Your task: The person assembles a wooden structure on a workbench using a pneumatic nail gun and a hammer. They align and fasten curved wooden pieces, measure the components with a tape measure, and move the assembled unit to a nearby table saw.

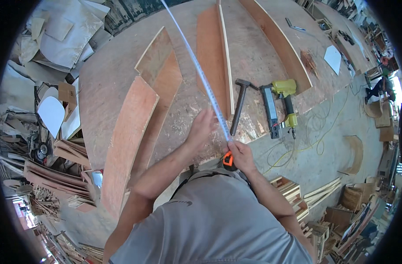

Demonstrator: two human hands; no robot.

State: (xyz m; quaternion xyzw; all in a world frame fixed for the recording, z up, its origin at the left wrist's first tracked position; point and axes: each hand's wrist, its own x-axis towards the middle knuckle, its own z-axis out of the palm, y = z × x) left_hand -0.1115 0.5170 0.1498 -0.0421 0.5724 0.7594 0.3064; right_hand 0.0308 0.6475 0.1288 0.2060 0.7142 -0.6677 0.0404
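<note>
My right hand (241, 155) is closed around an orange and black tape measure (228, 161) at the near edge of the worktable. From its case the pale blade (201, 74) runs out long, slanting away and to the left across the table. My left hand (202, 127) is just left of the blade, smeared by motion, so its fingers do not show clearly. Beyond the hands lies a long wooden board piece (212, 53) with an upright edge strip. A hammer (241, 103) and a yellow-green nail gun (283, 99) lie to the right of the blade.
Angled plywood pieces (130, 127) stand at the table's left side. A curved wooden piece (282, 46) is at the far right of the worktable (108, 79). A yellow air hose (321, 138) loops over the floor. Wood scraps (56, 180) and sheets (67, 39) pile up at left.
</note>
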